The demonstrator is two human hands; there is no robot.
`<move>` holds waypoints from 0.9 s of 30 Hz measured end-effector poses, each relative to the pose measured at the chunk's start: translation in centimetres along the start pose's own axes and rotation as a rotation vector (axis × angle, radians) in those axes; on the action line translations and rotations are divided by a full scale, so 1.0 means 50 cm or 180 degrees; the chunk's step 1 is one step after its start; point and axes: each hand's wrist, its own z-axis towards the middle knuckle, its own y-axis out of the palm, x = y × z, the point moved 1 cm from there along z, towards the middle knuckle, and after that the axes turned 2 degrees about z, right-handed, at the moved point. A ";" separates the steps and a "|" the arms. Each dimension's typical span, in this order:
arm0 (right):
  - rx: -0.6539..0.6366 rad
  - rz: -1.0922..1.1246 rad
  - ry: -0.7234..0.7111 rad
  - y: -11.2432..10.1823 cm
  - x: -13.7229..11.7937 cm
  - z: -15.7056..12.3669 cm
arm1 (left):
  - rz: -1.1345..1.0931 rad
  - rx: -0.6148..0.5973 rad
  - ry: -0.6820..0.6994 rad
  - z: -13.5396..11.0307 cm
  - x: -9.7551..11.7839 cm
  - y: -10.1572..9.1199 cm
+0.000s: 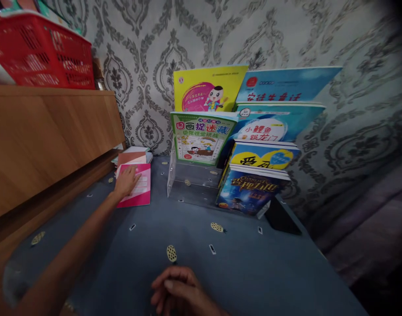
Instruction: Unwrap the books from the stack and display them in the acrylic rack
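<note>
My left hand [126,181] reaches to the far left of the table and lies on the cover of a pink book [142,197], its fingers stretched out over it. Beneath and behind that book is a small pile of books [132,157]. Near the front edge my right hand [183,289] hovers or rests over the table, fingers loosely curled and apart, with nothing in it. A clear acrylic book stand [190,188] holds upright books: a green one [201,136], a yellow one [187,78], light blue ones [286,83] and a dark blue one [247,193].
The table [148,259] has a grey-blue cloth with pineapple prints. On the left stands a wooden cabinet [49,140] with a red basket [49,52] on top. A dark flat object [282,217] lies right of the stand. Patterned wallpaper covers the wall behind.
</note>
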 end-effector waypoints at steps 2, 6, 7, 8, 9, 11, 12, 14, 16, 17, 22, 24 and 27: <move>0.0016 0.0079 -0.0017 0.001 -0.004 0.000 | 0.0186 -0.0012 -0.0124 0.018 -0.022 0.024; 0.0012 0.0135 -0.0075 0.003 -0.010 -0.002 | 0.0327 -0.0439 -0.0210 0.010 -0.050 0.072; 0.0017 0.0130 -0.0085 0.004 -0.010 -0.003 | 0.0338 -0.0510 -0.0228 0.003 -0.051 0.079; 0.0027 0.0119 -0.0084 0.004 -0.010 -0.003 | 0.0340 -0.0560 -0.0246 -0.004 -0.051 0.083; 0.0040 0.0106 -0.0086 0.005 -0.010 -0.004 | 0.0335 -0.0607 -0.0265 -0.011 -0.050 0.084; 0.0065 0.0097 -0.0097 0.006 -0.008 -0.005 | 0.0323 -0.0715 -0.0277 -0.023 -0.044 0.081; 0.0069 0.0105 -0.0105 0.006 -0.007 -0.005 | 0.0328 -0.0767 -0.0280 -0.029 -0.040 0.078; 0.0050 0.0140 -0.0114 0.006 -0.006 -0.005 | 0.0373 -0.0801 -0.0281 -0.042 -0.033 0.071; 0.0011 0.0175 -0.0130 0.007 -0.005 -0.005 | 0.0422 -0.0777 -0.0260 -0.058 -0.024 0.064; -0.0008 0.0184 -0.0139 0.008 -0.005 -0.005 | 0.0430 -0.0762 -0.0249 -0.067 -0.019 0.060; 0.0045 0.0191 -0.0139 0.014 -0.010 -0.008 | 0.0263 -0.0866 -0.0175 -0.129 0.012 0.043; 0.0052 0.0203 -0.0137 0.016 -0.012 -0.010 | 0.0139 -0.0952 -0.0122 -0.159 0.027 0.039; 0.0074 0.0211 -0.0137 0.018 -0.014 -0.011 | -0.0117 -0.0910 -0.0022 -0.198 0.040 0.039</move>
